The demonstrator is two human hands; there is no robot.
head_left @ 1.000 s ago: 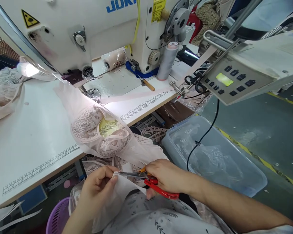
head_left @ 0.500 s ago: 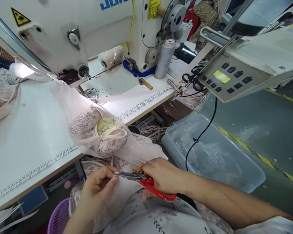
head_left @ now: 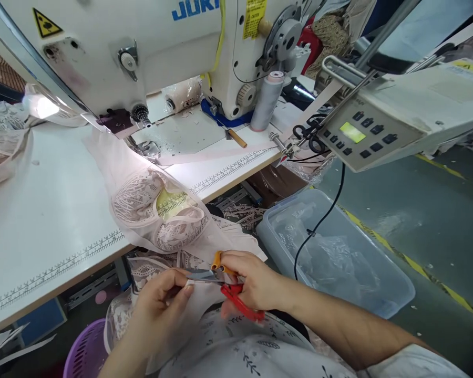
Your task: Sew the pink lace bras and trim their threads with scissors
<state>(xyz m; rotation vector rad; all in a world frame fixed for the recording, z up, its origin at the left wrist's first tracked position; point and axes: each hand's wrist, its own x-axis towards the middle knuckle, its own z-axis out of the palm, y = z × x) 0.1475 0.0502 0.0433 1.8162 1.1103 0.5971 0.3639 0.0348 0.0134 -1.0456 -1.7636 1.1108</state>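
Note:
My right hand (head_left: 258, 278) is closed around a pair of scissors (head_left: 236, 302) with one red and one orange handle. Their blades point left and stand slightly apart, with the tips close to the fingers of my left hand (head_left: 161, 296). That hand pinches the edge of a thin pale pink fabric (head_left: 203, 299), which hangs down over my lap. Just beyond my hands, a pale pink lace bra (head_left: 183, 231) lies over the table edge, its fabric running back under the sewing machine (head_left: 177, 47).
On the white table (head_left: 51, 194) are printed rulers, a grey thread cone (head_left: 267, 102) and a wooden-handled tool (head_left: 237, 138). A control box (head_left: 382, 126) juts in at right above a clear plastic bin (head_left: 335, 252). A purple basket (head_left: 84, 349) stands low at left.
The scissor blades have parted and the orange handle has swung up, away from the red one. My right hand has moved slightly left; the left still pinches the fabric.

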